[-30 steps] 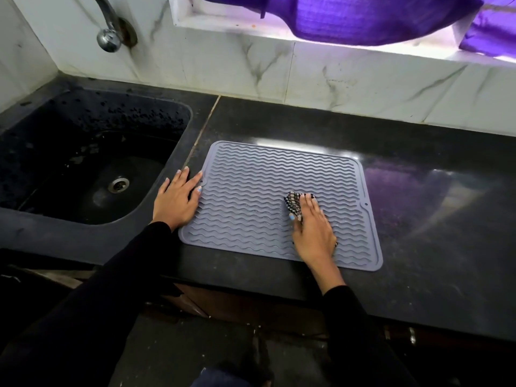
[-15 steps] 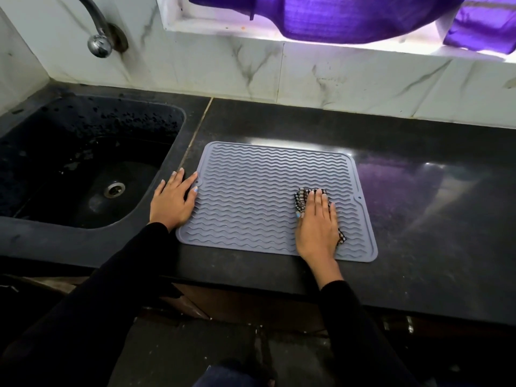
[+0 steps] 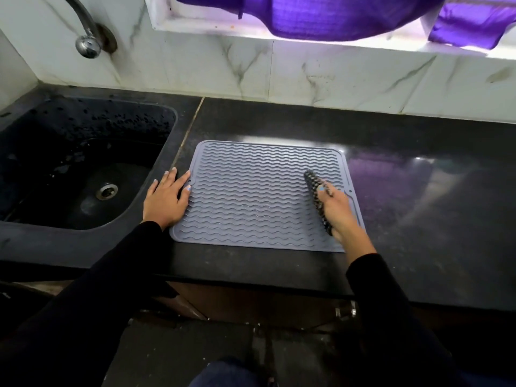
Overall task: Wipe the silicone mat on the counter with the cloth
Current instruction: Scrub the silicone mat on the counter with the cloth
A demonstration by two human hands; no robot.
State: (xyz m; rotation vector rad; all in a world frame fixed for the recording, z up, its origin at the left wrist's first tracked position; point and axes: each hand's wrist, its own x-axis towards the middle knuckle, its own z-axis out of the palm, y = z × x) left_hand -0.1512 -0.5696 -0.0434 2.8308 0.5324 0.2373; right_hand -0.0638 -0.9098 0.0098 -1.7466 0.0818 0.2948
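Both hands sit on my mat (image 3: 251,191): left hand (image 3: 166,199) flat, fingers straight, on its left edge; right hand (image 3: 337,208) grips the cloth (image 3: 314,188) near its right edge.

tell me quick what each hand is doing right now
Left hand: open, flat on the left edge of the silicone mat.
Right hand: shut on the checked cloth, over the mat.
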